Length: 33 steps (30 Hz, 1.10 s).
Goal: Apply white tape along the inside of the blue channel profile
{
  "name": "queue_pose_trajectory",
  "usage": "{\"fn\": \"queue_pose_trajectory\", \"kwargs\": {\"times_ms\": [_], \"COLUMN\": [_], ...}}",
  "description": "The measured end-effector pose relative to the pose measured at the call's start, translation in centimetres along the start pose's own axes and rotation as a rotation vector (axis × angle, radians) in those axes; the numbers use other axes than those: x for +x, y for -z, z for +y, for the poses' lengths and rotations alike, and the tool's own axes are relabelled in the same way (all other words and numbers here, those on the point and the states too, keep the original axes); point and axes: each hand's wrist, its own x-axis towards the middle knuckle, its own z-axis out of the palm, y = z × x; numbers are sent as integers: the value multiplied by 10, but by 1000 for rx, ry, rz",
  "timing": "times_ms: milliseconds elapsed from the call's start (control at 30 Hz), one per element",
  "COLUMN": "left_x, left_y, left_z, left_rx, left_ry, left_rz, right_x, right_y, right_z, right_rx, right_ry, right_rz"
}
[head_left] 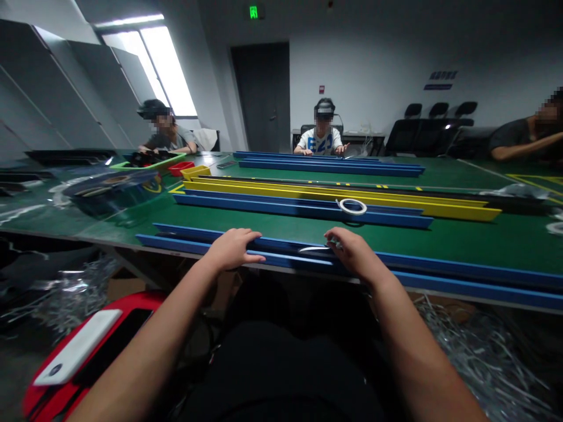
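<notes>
In the head view a long blue channel rail [288,258] lies along the near edge of the green table, its two raised walls running left to right. My left hand [233,247] rests across this rail, thumb and forefinger stretched out and apart. Over the same rail, my right hand [349,249] is closed in a pinch on a thin white strip [314,249]. The strip's free end points left, above the groove; its other end is hidden by my fingers. A white tape roll [353,206] lies beyond, on another blue rail [281,206].
Yellow rails [461,208] and more blue rails [329,167] lie farther back. A red tray [180,169] and a large film-wrapped roll [112,190] are at the left. Several people sit around the table. A red stool [143,302] holds a white power bank [79,347]. Scrap strips [484,351] lie below.
</notes>
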Motion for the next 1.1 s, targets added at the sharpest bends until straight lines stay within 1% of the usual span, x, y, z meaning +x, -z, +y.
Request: {"fn": "queue_pose_trajectory", "kwargs": {"times_ms": [67, 133, 433, 633, 767, 933, 1100], "left_x": [-8, -12, -14, -16, -16, -16, -16], "left_y": [1, 1, -3, -4, -4, -5, -7], "left_z": [-14, -19, -10, -11, -10, -10, -11], "left_rx": [-9, -11, 13, 44, 56, 47, 43], "left_ry": [7, 15, 63, 52, 57, 66, 66], "left_rz": [-7, 0, 77, 92, 98, 105, 114], "right_x": [1, 2, 4, 3, 4, 3, 2], "right_y": [-4, -7, -8, -13, -14, -14, -15], "right_z": [-1, -3, -2, 1, 1, 0, 2], "right_rx": [-9, -15, -54, -105, -138, -92, -121], "right_ry": [-2, 9, 21, -13, -43, -84, -60], "right_rz": [-16, -30, -43, -55, -11, 6, -9]}}
